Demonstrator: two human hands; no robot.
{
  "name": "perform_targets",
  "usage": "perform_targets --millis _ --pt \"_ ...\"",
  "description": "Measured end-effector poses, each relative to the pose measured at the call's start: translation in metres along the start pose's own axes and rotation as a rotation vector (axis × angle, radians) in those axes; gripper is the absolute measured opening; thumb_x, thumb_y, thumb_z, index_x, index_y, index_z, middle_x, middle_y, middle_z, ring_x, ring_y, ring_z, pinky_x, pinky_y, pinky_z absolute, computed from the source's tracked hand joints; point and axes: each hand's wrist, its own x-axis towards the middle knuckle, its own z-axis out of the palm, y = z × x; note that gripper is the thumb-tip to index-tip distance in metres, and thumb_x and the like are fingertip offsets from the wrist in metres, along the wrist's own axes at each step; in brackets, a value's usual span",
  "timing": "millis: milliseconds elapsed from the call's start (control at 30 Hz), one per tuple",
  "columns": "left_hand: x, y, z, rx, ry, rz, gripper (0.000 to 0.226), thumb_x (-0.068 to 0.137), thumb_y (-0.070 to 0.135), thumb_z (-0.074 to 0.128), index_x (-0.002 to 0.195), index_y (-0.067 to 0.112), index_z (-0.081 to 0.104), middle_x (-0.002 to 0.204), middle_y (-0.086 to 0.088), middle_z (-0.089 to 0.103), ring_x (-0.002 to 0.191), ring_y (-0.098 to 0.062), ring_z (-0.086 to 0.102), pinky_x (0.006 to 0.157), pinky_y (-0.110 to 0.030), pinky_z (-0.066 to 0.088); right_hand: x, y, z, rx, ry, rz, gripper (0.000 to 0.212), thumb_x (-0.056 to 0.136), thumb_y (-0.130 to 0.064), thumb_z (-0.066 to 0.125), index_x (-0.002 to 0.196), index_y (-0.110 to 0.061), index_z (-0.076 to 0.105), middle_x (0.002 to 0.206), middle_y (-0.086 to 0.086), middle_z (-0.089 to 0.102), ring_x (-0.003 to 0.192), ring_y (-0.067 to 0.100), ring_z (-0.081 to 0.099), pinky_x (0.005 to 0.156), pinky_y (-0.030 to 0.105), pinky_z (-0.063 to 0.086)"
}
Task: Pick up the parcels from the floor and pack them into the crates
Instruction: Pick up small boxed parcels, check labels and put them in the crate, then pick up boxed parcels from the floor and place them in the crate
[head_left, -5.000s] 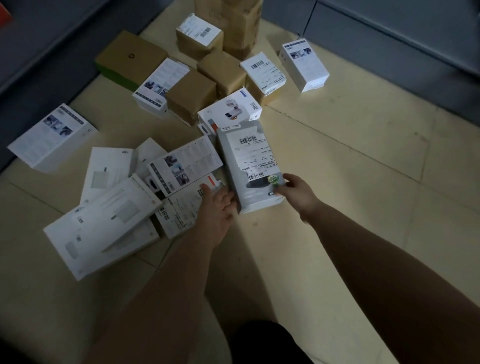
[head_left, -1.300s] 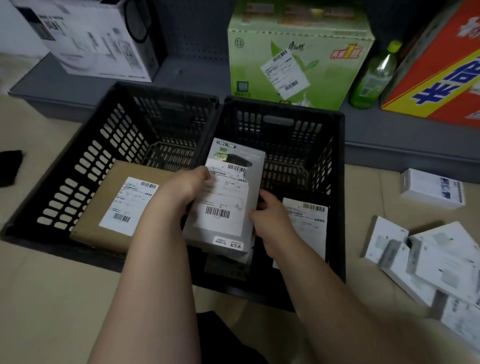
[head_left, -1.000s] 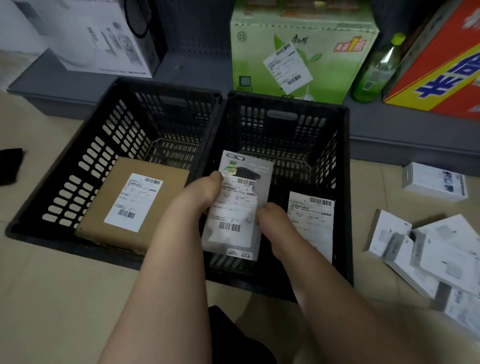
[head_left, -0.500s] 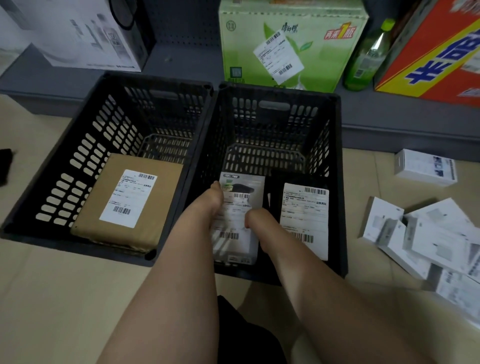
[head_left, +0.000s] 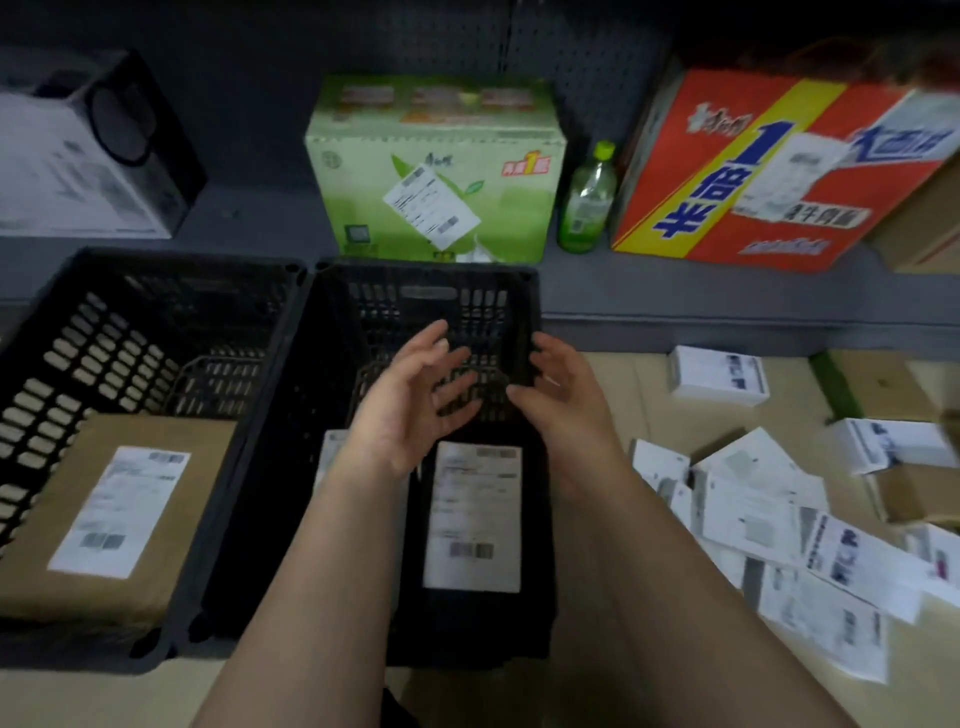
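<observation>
We are looking at two black crates: the left crate (head_left: 104, 364) is carrying a brown parcel (head_left: 205, 493), the right crate (head_left: 311, 415) a labelled parcel (head_left: 472, 514). White parcels (head_left: 753, 499) are lying on the floor beside it. Our left grip (head_left: 410, 410) and right grip (head_left: 561, 400) are hovering spread above the right crate, holding nothing.

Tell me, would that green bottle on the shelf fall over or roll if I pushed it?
The green bottle stands tall and narrow, so a push near its cap would probably tip it. Being round, it would likely roll once down. The green carton and red carton close beside it might stop it.
</observation>
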Motion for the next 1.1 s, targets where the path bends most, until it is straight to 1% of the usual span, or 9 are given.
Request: perform_targets --millis 100,267,367,467,600,667,800,1000,1100 --pt "0.019 -0.008 0.051 0.116 -0.084 0.042 0.040 0.100 0.018 0.051 0.135 0.036 0.056 0.132 -0.002 0.065 0.120 -0.024 0.060 0.102 -0.047 0.047 0.022 -0.030 -0.051 -0.015 0.006 -0.088 0.056 0.085 0.010 0.067 0.125 -0.027 0.053 0.122 -0.006 0.059 0.114 0.008 0.056 0.098 0.027 0.048" --pt "0.045 0.025 0.140 0.326 -0.157 0.100 0.024 0.096 0.012 0.057 0.111 0.029 0.065 0.122 0.000 0.068 0.107 -0.019 0.065 0.095 -0.043 0.050 0.066 -0.090 -0.100 0.091 -0.066 -0.059 0.050 0.086 0.009 0.065 0.126 -0.020 0.058 0.130 0.011 0.061 0.109 0.017 0.062 0.094 0.032 0.050" --pt "0.038 0.064 0.198 0.404 -0.196 0.097 0.029 0.096 0.008 0.054 0.117 0.026 0.063 0.115 -0.001 0.069 0.104 -0.020 0.065 0.091 -0.041 0.050 0.081 -0.149 -0.121 0.298 -0.051 0.006 0.044 0.086 0.006 0.064 0.121 -0.022 0.063 0.124 0.009 0.065 0.113 0.019 0.063 0.094 0.040 0.053" --pt "0.019 0.107 0.254 0.435 -0.254 0.092 0.040 0.096 0.003 0.051 0.129 0.023 0.060 0.131 -0.010 0.064 0.115 -0.025 0.062 0.093 -0.044 0.050 0.083 -0.219 -0.139 0.373 -0.072 0.002 0.046 0.084 0.003 0.064 0.122 -0.023 0.062 0.110 0.001 0.070 0.104 0.018 0.066 0.092 0.041 0.053" --pt "-0.020 0.172 0.319 0.394 -0.287 0.124 0.040 0.088 0.004 0.059 0.122 0.024 0.062 0.110 0.002 0.074 0.100 -0.019 0.069 0.100 -0.044 0.049 0.057 -0.320 -0.162 0.301 -0.079 -0.052 0.053 0.083 0.004 0.066 0.129 -0.022 0.060 0.119 0.005 0.068 0.106 0.017 0.066 0.097 0.041 0.053" --pt "-0.044 0.204 0.348 0.373 -0.283 0.130 0.045 0.083 0.007 0.062 0.123 0.027 0.062 0.117 -0.001 0.072 0.105 -0.023 0.069 0.097 -0.042 0.051 0.042 -0.370 -0.172 0.280 -0.062 -0.084 0.053 0.080 0.003 0.068 0.126 -0.023 0.061 0.119 0.004 0.068 0.105 0.014 0.066 0.096 0.039 0.053" --pt "-0.104 0.268 0.410 0.397 -0.316 0.157 0.046 0.096 0.005 0.053 0.132 0.034 0.058 0.129 -0.006 0.066 0.117 -0.025 0.063 0.096 -0.043 0.052 0.001 -0.474 -0.188 0.211 -0.010 -0.148 0.050 0.082 0.006 0.066 0.122 -0.022 0.061 0.116 0.003 0.067 0.099 0.009 0.068 0.094 0.034 0.054" --pt "-0.208 0.386 0.522 0.435 -0.421 0.256 0.042 0.097 0.006 0.049 0.131 0.030 0.059 0.130 -0.003 0.067 0.116 -0.021 0.064 0.101 -0.044 0.050 -0.075 -0.648 -0.208 0.184 0.050 -0.252 0.057 0.085 0.016 0.061 0.133 -0.016 0.056 0.128 0.015 0.060 0.098 0.018 0.065 0.096 0.041 0.054" --pt "-0.254 0.435 0.567 0.413 -0.498 0.322 0.040 0.095 0.009 0.052 0.127 0.031 0.060 0.130 -0.002 0.068 0.119 -0.019 0.064 0.100 -0.041 0.052 -0.110 -0.720 -0.207 0.159 0.066 -0.324 0.057 0.084 0.015 0.061 0.132 -0.016 0.057 0.124 0.011 0.062 0.099 0.018 0.064 0.096 0.043 0.055"
